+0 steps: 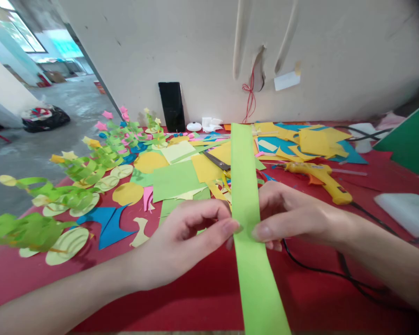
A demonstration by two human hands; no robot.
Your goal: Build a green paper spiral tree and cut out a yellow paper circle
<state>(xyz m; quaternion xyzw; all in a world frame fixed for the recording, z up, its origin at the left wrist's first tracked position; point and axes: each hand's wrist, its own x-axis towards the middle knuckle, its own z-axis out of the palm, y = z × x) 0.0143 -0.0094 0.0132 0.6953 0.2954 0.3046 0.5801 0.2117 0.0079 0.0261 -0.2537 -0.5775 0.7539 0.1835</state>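
A long light-green paper strip (246,186) stands up in front of me, its lower end running toward the table's front edge. My left hand (192,237) pinches its left edge between thumb and fingers. On the right edge, my right hand (293,214) grips it with the thumb in front and the fingers behind. Behind the strip, scissors (216,160) with dark blades are partly hidden. Green paper sheets (176,179) and yellow paper pieces (206,168) lie just beyond my hands.
Curled green paper plants (66,195) line the left side of the red table (195,298). A yellow glue gun (319,177) lies at right, its black cable (314,267) trailing past my right arm. A black phone (172,106) leans on the wall. Blue paper scraps (108,225) sit left.
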